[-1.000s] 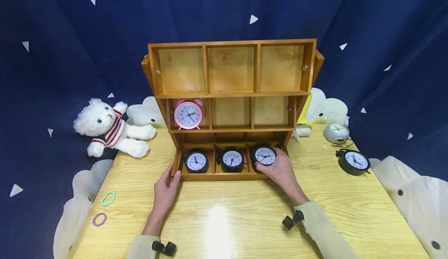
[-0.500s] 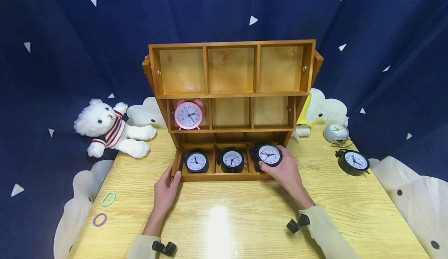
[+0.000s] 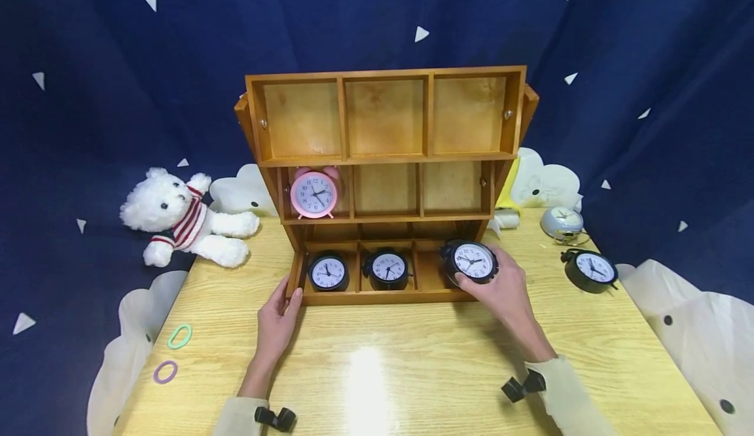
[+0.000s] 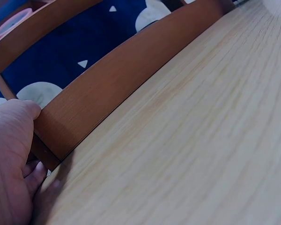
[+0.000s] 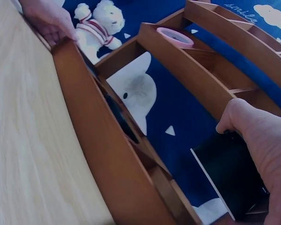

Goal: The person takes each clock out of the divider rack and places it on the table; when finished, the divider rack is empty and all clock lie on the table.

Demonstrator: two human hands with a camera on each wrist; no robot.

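Right of centre, the right hand point(image 3: 511, 287) curls round a black clock point(image 3: 474, 262) at the bottom-right compartment point(image 3: 428, 271); lower left of centre, the left hand point(image 3: 277, 323) pinches the wooden rack point(image 3: 383, 298). Repositioning that clock seems in hand; next, the clock probably needs clearance from the rack.

Blk rd. alarm clock point(image 3: 473, 261), wht dial w/ blk numerals, gripped in R hand point(image 3: 511, 287), dial tilted up, at R end of wooden shelf point(image 3: 385, 159), btm tier; contact w/ tier unclear. Shelf brn, upright, 3 tiers of 3 compts. ea., bright rd. fittings on inner side walls of upper 2. L hand point(image 3: 278, 321) grips front L corner, btm tier.
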